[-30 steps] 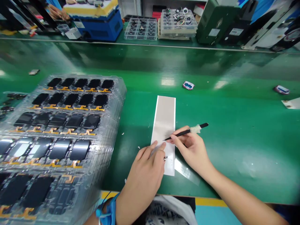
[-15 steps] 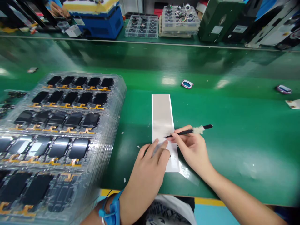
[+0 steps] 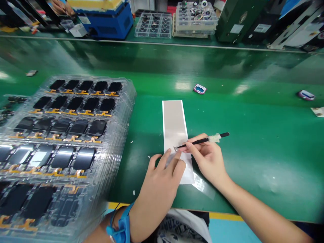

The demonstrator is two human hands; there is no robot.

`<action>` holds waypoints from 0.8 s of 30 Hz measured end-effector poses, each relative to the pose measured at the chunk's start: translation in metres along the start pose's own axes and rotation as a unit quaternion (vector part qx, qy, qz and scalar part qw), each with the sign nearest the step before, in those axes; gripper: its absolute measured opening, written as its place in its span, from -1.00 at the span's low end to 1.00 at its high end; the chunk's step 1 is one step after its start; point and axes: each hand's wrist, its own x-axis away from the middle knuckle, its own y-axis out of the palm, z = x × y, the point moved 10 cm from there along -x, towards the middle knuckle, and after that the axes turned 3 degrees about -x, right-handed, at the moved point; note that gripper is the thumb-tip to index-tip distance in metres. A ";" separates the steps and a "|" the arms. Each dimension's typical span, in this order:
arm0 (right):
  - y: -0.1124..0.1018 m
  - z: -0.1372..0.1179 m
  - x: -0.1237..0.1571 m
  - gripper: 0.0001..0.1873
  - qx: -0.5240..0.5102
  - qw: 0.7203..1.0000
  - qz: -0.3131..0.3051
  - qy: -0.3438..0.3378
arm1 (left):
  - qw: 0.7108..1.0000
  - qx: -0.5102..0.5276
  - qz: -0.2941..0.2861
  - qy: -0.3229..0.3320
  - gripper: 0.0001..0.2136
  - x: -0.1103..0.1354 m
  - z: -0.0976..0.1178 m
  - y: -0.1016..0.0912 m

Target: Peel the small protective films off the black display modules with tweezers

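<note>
**Tweezers (image 3: 199,141) meet a pale strip (image 3: 174,125) under a flat left hand (image 3: 159,185)**

The fingertips of the left hand rest open and spread on the lower part of the strip, pressing it to the bench. The right hand (image 3: 209,158) is closed around the tweezers, with thumb and fingers pinching the black shaft. The fine metal tip reaches across the strip just beside the left fingers, though it is too small to tell whether it grips anything. A tuft of white fluff (image 3: 216,137) wraps the shaft behind the right hand.

The strip lies lengthwise on the green bench mat (image 3: 253,114), with a see-through film (image 3: 204,186) poking out from under its lower right edge. A blue wrist strap (image 3: 124,224) circles the left wrist. To the left, stacked plastic trays (image 3: 68,135) hold rows of dark screens with orange ribbons. Farther off stand a blue machine (image 3: 106,22) and trays of small round parts (image 3: 196,20).
</note>
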 end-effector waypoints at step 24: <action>0.004 -0.006 0.002 -0.72 0.024 1.000 -0.015 -0.004 | 0.999 -0.037 0.020 -0.003 -0.71 -0.003 0.009 -0.003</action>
